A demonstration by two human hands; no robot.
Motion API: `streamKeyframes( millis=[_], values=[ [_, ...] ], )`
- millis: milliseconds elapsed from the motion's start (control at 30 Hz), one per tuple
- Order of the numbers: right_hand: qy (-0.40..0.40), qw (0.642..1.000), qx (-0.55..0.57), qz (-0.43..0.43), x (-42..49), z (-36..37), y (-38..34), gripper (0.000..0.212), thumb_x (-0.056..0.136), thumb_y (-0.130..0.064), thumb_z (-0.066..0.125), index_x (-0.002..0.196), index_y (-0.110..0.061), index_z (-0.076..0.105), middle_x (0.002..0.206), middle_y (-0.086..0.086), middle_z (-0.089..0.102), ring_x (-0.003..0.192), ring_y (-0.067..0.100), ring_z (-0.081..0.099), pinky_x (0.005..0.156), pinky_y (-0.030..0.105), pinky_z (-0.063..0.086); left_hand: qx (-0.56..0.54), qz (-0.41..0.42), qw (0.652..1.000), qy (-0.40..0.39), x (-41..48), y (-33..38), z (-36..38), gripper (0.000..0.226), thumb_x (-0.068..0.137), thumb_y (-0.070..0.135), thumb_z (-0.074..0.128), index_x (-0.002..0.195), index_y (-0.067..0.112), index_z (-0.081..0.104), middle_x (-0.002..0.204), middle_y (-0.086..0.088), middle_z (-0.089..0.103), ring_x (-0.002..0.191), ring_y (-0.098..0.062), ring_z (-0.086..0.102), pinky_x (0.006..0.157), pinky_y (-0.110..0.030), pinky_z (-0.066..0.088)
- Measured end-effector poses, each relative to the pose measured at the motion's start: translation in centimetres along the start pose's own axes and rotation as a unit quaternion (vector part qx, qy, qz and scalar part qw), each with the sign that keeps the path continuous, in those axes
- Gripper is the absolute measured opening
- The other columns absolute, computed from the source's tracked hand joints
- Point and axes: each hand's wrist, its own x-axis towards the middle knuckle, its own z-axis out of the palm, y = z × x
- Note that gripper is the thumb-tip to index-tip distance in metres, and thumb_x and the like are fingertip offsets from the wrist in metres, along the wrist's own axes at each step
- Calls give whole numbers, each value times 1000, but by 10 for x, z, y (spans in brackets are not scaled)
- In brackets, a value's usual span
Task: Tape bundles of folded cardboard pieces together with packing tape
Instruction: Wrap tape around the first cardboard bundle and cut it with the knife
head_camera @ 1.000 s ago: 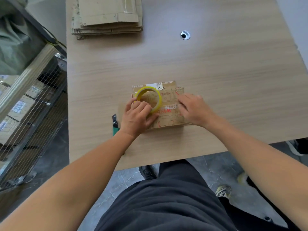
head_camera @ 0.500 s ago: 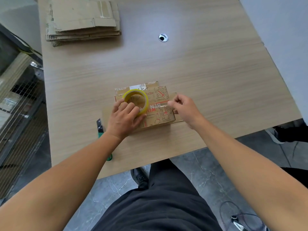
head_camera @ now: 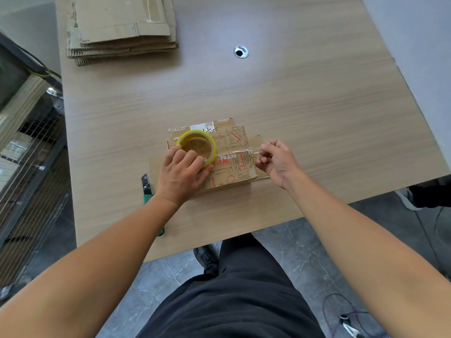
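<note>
– Two hands are seen over the near part of the worktop (head_camera: 292, 106). What is held?
– The tape roll (head_camera: 212, 148) is clamped in the grip of the left hand (head_camera: 181, 175) and rested on the cardboard bundle (head_camera: 234, 172).
– And the other grip?
– The end of a clear tape strip (head_camera: 240, 151) is pinched by the right hand (head_camera: 278, 162), and the strip is stretched across the bundle. A green cutter (head_camera: 146, 184) is laid just left of it.
– Farther back?
– A cardboard stack (head_camera: 122, 28) is piled at the far left corner.
</note>
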Motion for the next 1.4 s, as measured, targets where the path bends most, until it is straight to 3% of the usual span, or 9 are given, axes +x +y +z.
streamKeyframes(
  millis=[300, 433, 500, 567, 667, 767, 1033, 1167, 1400],
  values=[
    [-4, 996, -83, -17, 20, 3, 28, 24, 101, -12, 57, 82, -24, 47, 74, 0, 61, 56, 12, 51, 46, 25, 43, -6, -13, 1000, -6, -4, -1, 7, 30, 97, 39, 63, 79, 16, 56, 79, -3, 55, 76, -27, 50, 103, -41, 41],
    [-11, 966, -257, 11, 22, 7, 35, 24, 106, -38, 50, 104, -15, 57, 99, 3, 74, 90, 20, 73, 70, 34, 59, -7, -18, 1000, -14, -4, 0, 8, 29, 97, 38, 63, 79, 17, 57, 80, -2, 56, 76, -27, 50, 103, -41, 40],
    [30, 925, -378, -20, 24, 6, 28, 42, 104, -47, 49, 125, -11, 51, 116, 2, 66, 101, 19, 66, 77, 32, 54, -3, -25, 1000, -19, -4, 1, 7, 30, 97, 39, 63, 79, 16, 58, 80, -2, 56, 77, -28, 50, 103, -42, 41],
    [101, 892, -411, -158, 22, 11, 20, 45, 104, -43, 48, 137, -13, 45, 125, 2, 55, 108, 16, 57, 89, 31, 51, -9, -24, 999, -27, -3, 1, 8, 30, 98, 39, 62, 79, 17, 58, 80, -2, 56, 78, -28, 50, 103, -42, 41],
    [-3, 853, -458, -250, 12, 37, 27, 54, 107, -39, 37, 156, -17, 34, 159, 6, 33, 145, 18, 34, 119, 31, 25, -15, -27, 999, -29, -1, 1, 8, 30, 98, 40, 62, 79, 16, 57, 81, -2, 55, 78, -28, 51, 105, -42, 41],
    [-21, 773, -583, -250, 6, 51, 46, 58, 110, -37, 30, 164, -24, 13, 172, 0, 2, 154, 24, 19, 124, 41, 21, -22, -16, 999, -42, 4, 1, 4, 31, 98, 39, 62, 79, 15, 58, 80, -4, 54, 78, -28, 52, 110, -43, 40],
    [9, 754, -616, -228, 6, 52, 50, 62, 106, -56, 17, 162, -37, 0, 171, -5, -4, 149, 33, 30, 118, 46, 28, -147, 123, 969, -158, 55, -57, -43, 40, 95, 46, 62, 72, 13, 63, 70, -6, 60, 69, -28, 60, 82, -37, 53],
    [-4, 753, -616, -230, 6, 53, 48, 71, 102, -65, 16, 162, -33, -2, 172, -3, -2, 156, 24, 14, 121, 47, 22, -113, 23, 950, -289, 74, -88, -77, 58, 96, 63, 43, 71, 16, 65, 58, 2, 57, 55, -26, 55, 53, -29, 40],
    [-14, 758, -595, -269, 0, 56, 47, 88, 90, -75, 25, 161, -24, 11, 168, 0, 21, 150, 25, 31, 116, 54, 36, -103, -168, 902, -385, 26, -89, -94, 42, 92, 65, 52, 64, 33, 56, 59, 13, 53, 60, -11, 52, 51, -26, 32]
  ],
)
